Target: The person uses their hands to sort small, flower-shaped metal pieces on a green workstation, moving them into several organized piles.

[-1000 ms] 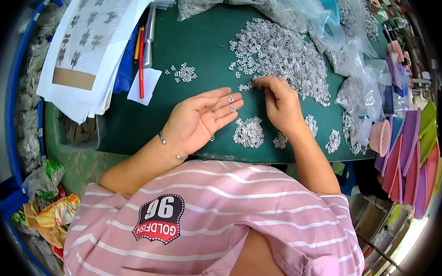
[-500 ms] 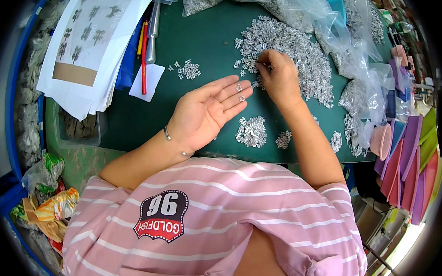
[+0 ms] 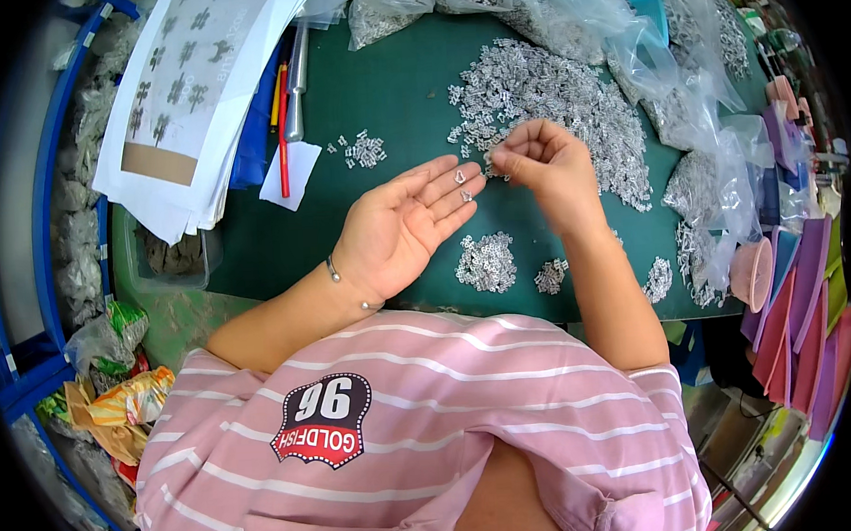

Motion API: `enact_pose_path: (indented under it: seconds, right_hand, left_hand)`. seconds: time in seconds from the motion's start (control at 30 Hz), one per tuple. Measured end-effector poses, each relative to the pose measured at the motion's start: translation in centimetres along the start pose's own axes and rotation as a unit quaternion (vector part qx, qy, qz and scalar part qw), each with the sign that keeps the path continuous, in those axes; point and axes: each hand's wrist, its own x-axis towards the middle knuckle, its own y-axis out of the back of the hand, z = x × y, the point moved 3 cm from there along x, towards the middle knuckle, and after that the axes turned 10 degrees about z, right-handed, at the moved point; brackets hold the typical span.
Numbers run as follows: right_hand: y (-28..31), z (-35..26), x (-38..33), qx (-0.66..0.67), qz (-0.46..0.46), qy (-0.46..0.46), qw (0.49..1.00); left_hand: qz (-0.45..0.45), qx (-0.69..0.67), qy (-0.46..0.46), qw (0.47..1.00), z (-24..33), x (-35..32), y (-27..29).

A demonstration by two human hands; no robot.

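My left hand (image 3: 400,227) lies palm up above the green work table, its fingers stretched out. Two small silvery metal pieces (image 3: 460,177) rest on those fingers. Just right of these fingertips, my right hand (image 3: 550,170) is closed in a pinch, with a small silvery piece at its fingertips, partly hidden. Behind the right hand spreads a large heap of the same small metal pieces (image 3: 555,89). Smaller piles lie about: a loose one (image 3: 363,150) beyond my left hand, a round pile (image 3: 486,263) nearer to me, and a little cluster (image 3: 550,276) beside it.
Paper sheets (image 3: 190,95), a red pencil (image 3: 283,144) and a metal rod (image 3: 297,95) lie at the left. Clear plastic bags of metal pieces (image 3: 684,102) line the back and right. A pink cup (image 3: 751,275) and coloured bins (image 3: 798,316) stand at the right edge.
My right hand has drawn back from the heap toward me, closer to the left fingertips. The left hand keeps its pose with the two pieces. The whole view has shifted slightly.
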Motion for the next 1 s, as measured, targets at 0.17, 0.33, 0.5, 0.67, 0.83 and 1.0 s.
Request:
enact_pose_path:
  seconds: [0.17, 0.33, 0.5, 0.67, 0.83, 1.0]
  right_hand:
    - [0.6, 0.5, -1.2, 0.113, -0.025, -0.066, 0.991]
    - [-0.2, 0.5, -2.9, 0.066, -0.019, -0.013, 0.998]
    - [0.5, -0.1, -1.9, -0.264, 0.108, 0.302, 0.91]
    - [0.6, 0.5, -0.1, -0.328, 0.064, 0.33, 0.883]
    - [-0.5, 0.2, 3.3, -0.368, 0.066, 0.415, 0.829]
    - [-0.6, 0.5, 4.2, -0.382, 0.093, 0.407, 0.825]
  left_hand:
    - [-0.018, 0.01, 0.014, 1.0, -0.5, 0.5, -0.2]
    - [-0.001, 0.021, 0.023, 1.0, -1.0, 0.9, 0.1]
    - [0.018, 0.005, 0.035, 0.999, -1.0, 1.4, 1.0]
    - [0.026, 0.003, 0.027, 0.999, -0.6, 1.3, 1.2]
    - [0.029, -0.009, 0.035, 0.999, -0.6, 1.3, 1.2]
    - [0.035, -0.005, 0.03, 0.999, -0.3, 1.4, 1.1]
